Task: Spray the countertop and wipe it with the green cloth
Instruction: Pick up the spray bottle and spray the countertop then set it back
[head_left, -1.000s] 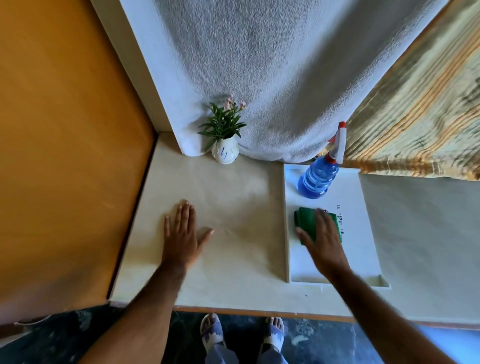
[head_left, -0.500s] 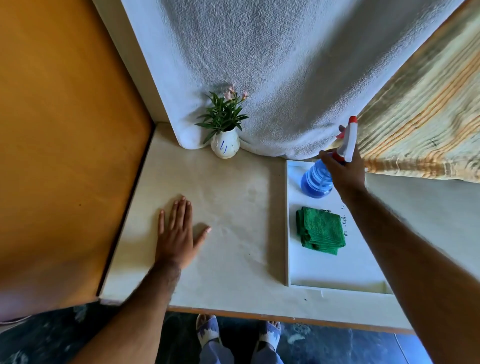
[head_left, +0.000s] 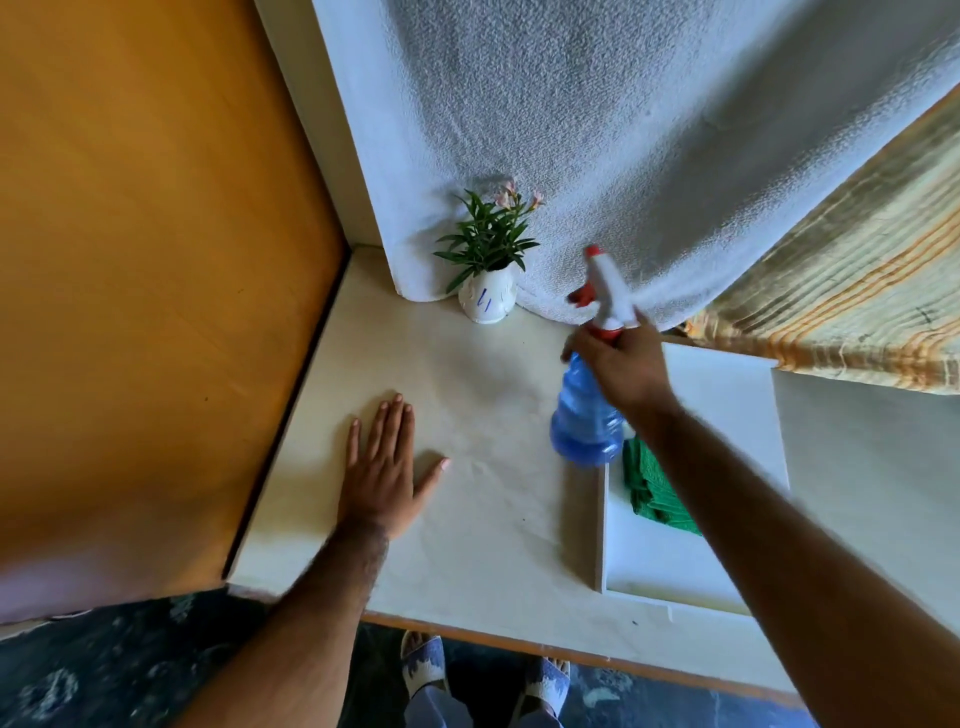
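My right hand (head_left: 621, 364) grips the neck of a blue spray bottle (head_left: 584, 421) with a white and red trigger head. The bottle hangs in the air above the cream countertop (head_left: 483, 519), near the left edge of the white tray (head_left: 727, 405), its nozzle pointing up and left. A folded green cloth (head_left: 647, 488) lies on the tray, partly hidden by my right forearm. My left hand (head_left: 384, 467) rests flat on the countertop with its fingers spread, left of the bottle.
A small white vase with a green plant (head_left: 488, 260) stands at the back of the countertop against a hanging white towel (head_left: 623, 130). An orange wall (head_left: 145, 260) borders the left side. A striped curtain (head_left: 857, 291) hangs at the right. My feet show below the front edge.
My right hand left the green cloth, took hold of the spray bottle on the tray, then lifted it up and to the left over the countertop. My left hand stayed flat.
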